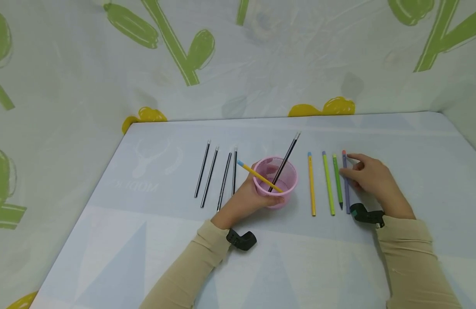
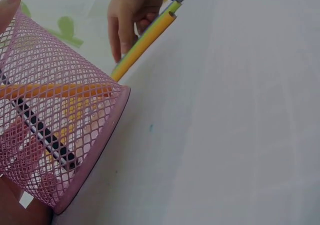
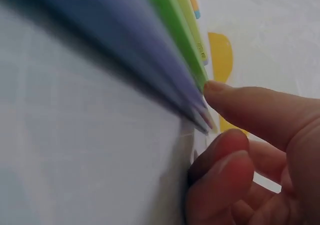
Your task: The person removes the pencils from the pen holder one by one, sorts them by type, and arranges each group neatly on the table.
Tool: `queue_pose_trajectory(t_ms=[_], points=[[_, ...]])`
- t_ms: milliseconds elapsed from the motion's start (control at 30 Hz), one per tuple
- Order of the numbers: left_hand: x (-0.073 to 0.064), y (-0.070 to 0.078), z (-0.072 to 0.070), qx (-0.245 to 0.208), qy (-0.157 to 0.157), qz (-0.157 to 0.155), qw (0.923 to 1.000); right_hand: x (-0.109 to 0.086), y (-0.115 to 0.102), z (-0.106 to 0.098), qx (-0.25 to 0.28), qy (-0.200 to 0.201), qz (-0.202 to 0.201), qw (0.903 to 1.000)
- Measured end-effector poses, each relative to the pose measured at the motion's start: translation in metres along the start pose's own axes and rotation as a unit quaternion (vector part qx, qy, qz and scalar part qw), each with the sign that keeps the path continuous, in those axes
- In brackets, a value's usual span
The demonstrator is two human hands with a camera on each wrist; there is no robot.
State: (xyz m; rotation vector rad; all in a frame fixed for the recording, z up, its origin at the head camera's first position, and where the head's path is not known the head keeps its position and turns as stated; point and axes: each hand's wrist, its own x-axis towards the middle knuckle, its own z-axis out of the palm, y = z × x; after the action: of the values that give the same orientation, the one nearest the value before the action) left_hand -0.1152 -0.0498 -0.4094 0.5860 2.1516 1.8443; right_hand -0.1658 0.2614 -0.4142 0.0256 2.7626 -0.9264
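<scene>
My left hand (image 1: pixel 248 195) grips a pink mesh pencil cup (image 1: pixel 275 201), its thumb across the near side. Inside lean a yellow pencil (image 1: pixel 260 176) with a blue end and a black pencil (image 1: pixel 286 159). On the right, my right hand (image 1: pixel 371 178) is at the purple pencil (image 1: pixel 346 193) with the red end. The thumb and bent fingers stand apart on either side of it, near its far end. Left of this pencil lie a green pencil (image 1: pixel 337 182), a lime pencil (image 1: pixel 328 184) and a yellow-orange pencil (image 1: pixel 312 184), side by side on the table.
Several black pencils (image 1: pixel 209 178) lie in a row left of the cup, one partly behind the left arm. The pale table (image 1: pixel 118 240) ends at a patterned backdrop (image 1: pixel 257 64). Each wrist wears a black camera (image 1: pixel 242 240).
</scene>
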Motion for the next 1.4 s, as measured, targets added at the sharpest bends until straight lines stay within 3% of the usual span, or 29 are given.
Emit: queue_pose_trajectory(t_ms=[200, 333, 533, 600, 800, 933, 1100, 1233, 1333, 1400], points=[[0.000, -0.001, 0.000, -0.005, 0.003, 0.001, 1.0000, -0.002, -0.003, -0.001, 0.022, 0.015, -0.004, 0.9996], [-0.001, -0.001, 0.000, -0.018, 0.000, 0.005, 0.9998, -0.005, -0.007, -0.002, 0.065, 0.031, -0.018, 0.9973], [-0.001, 0.001, 0.000, -0.015, -0.001, 0.009, 0.9998, 0.003, -0.006, 0.004, 0.183, 0.066, -0.067, 0.9786], [-0.001, 0.001, -0.001, -0.009, 0.001, 0.009, 0.9999, 0.006, -0.007, 0.008, 0.201, 0.068, -0.087, 0.9733], [-0.001, 0.001, 0.000, -0.004, 0.003, 0.004, 1.0000, -0.004, -0.040, 0.019, 0.196, 0.014, -0.155, 0.9681], [-0.001, 0.000, 0.001, 0.000, 0.007, -0.006, 1.0000, -0.011, -0.061, 0.027, 0.211, -0.030, -0.192, 0.9580], [0.000, -0.001, 0.000, -0.004, 0.010, -0.024, 0.9997, -0.013, -0.077, 0.040, 0.212, -0.076, -0.217, 0.9497], [-0.001, 0.000, 0.000, -0.004, 0.011, -0.037, 0.9993, -0.014, -0.086, 0.052, 0.231, -0.117, -0.246, 0.9338], [-0.002, -0.001, 0.000, -0.005, 0.009, -0.031, 0.9995, -0.017, -0.094, 0.060, 0.240, -0.131, -0.264, 0.9250], [-0.002, -0.001, 0.000, -0.010, 0.005, -0.021, 0.9997, -0.019, -0.098, 0.064, 0.230, -0.129, -0.269, 0.9263]])
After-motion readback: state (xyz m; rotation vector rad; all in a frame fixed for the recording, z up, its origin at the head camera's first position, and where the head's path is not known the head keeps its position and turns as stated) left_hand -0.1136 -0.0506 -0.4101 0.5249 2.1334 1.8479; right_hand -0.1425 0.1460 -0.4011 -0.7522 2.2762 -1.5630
